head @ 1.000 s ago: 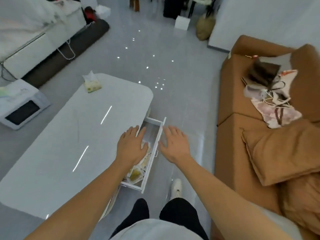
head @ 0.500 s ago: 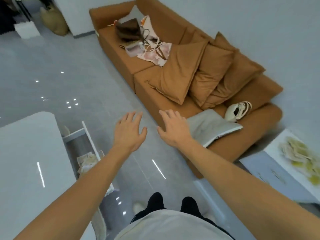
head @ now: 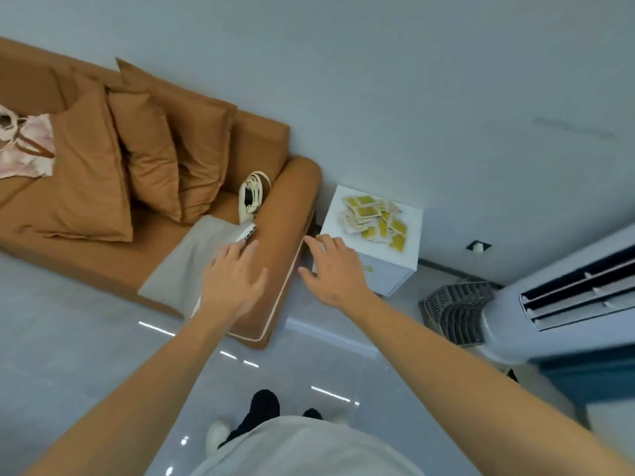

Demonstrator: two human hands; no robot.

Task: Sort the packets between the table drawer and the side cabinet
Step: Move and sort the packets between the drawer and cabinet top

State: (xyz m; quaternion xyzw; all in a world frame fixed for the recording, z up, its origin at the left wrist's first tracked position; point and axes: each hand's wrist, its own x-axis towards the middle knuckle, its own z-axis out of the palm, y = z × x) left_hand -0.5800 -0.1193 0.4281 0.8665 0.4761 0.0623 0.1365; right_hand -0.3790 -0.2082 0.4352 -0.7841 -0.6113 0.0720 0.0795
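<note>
Left hand [head: 233, 280]: palm down, fingers straight and slightly spread, holding nothing; seen over the sofa's armrest end and the grey cushion.
Right hand [head: 331, 267]: palm down, fingers extended and spread, holding nothing; seen over the near left corner of the side cabinet, whether touching it cannot be told.
Sofa [head: 268, 149]: brown, set along the pale wall, its rounded armrest just beside the side cabinet.
Air conditioner [head: 567, 297]: white floor-standing unit with dark louvres, at the right edge of the view.
Brown pillows [head: 144, 152]: several leaning against the sofa back, overlapping one another.
Side cabinet [head: 388, 273]: white, standing between the sofa armrest and the air conditioner, against the wall; a small yellow-green handle on its front.
Grey cushion [head: 185, 262]: lying flat on the sofa seat, near the armrest.
Grille [head: 453, 310]: grey slatted object on the floor at the foot of the air conditioner.
Packets [head: 372, 218]: yellow-and-white, heaped loosely on top of the side cabinet, overlapping, towards its rear half.
Bag [head: 252, 194]: cream woven bag, upright on the seat against the armrest.
</note>
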